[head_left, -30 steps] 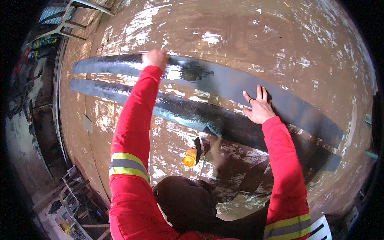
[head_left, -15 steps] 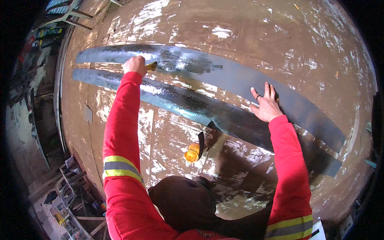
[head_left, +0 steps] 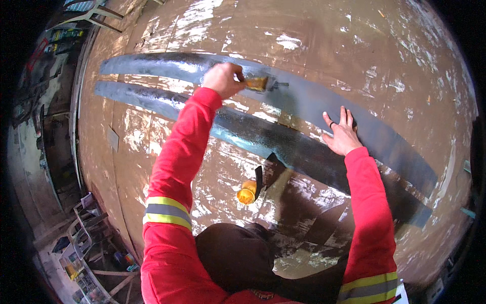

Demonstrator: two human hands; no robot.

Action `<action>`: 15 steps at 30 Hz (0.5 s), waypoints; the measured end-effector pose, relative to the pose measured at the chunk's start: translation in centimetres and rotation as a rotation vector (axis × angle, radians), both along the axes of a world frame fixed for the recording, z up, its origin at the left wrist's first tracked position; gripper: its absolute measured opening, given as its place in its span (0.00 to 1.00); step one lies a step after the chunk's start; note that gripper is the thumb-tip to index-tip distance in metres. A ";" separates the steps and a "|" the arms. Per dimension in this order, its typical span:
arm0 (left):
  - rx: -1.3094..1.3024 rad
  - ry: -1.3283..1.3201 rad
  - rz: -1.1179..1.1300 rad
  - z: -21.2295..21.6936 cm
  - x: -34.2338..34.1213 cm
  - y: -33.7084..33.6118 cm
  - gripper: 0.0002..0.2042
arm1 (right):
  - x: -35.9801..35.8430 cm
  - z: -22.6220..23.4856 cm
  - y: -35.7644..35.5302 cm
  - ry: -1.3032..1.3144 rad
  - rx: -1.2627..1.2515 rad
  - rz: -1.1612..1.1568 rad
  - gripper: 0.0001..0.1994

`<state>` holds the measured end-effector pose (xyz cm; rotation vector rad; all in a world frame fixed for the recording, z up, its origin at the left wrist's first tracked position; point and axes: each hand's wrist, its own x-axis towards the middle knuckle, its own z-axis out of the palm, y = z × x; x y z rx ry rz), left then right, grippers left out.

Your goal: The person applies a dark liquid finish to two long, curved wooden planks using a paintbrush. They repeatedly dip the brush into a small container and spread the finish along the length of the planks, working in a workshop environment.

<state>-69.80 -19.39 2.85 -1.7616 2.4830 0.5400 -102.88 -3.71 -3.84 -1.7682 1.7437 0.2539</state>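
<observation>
Two long, curved grey strips lie side by side on the table. My left hand (head_left: 223,80) is closed round a paintbrush (head_left: 256,83) with yellowish bristles, which are over the middle of the far strip (head_left: 304,96). That strip is dark and glossy to the left of the brush and matt grey to the right. My right hand (head_left: 342,133) rests with fingers spread on the right part of the far strip. The near strip (head_left: 283,144) looks dark and shiny along much of its length. Closer to me stands a small yellow cup (head_left: 246,195) with orange-yellow contents.
The brown tabletop (head_left: 314,30) carries whitish smears. A narrow black piece (head_left: 259,177) stands against the cup. A small flat grey piece (head_left: 113,138) lies at the left. Wooden frame pieces (head_left: 93,15) sit at the far left, and cluttered shelving (head_left: 88,268) at lower left.
My left hand has moved right along the far strip with the paintbrush, from its left part to near the middle. My right hand stays on the strip.
</observation>
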 end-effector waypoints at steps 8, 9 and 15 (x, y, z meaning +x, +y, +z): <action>-0.142 -0.553 0.143 -2.2 7.0 -1.0 0.07 | 0.1 0.0 -0.2 0.023 0.024 -0.017 0.34; -0.161 -0.549 0.154 -1.8 7.0 -0.9 0.07 | 0.0 0.0 0.0 0.018 0.035 -0.025 0.34; -0.009 -0.161 0.098 -2.2 0.3 1.5 0.07 | -0.1 0.0 0.2 0.021 0.009 -0.011 0.34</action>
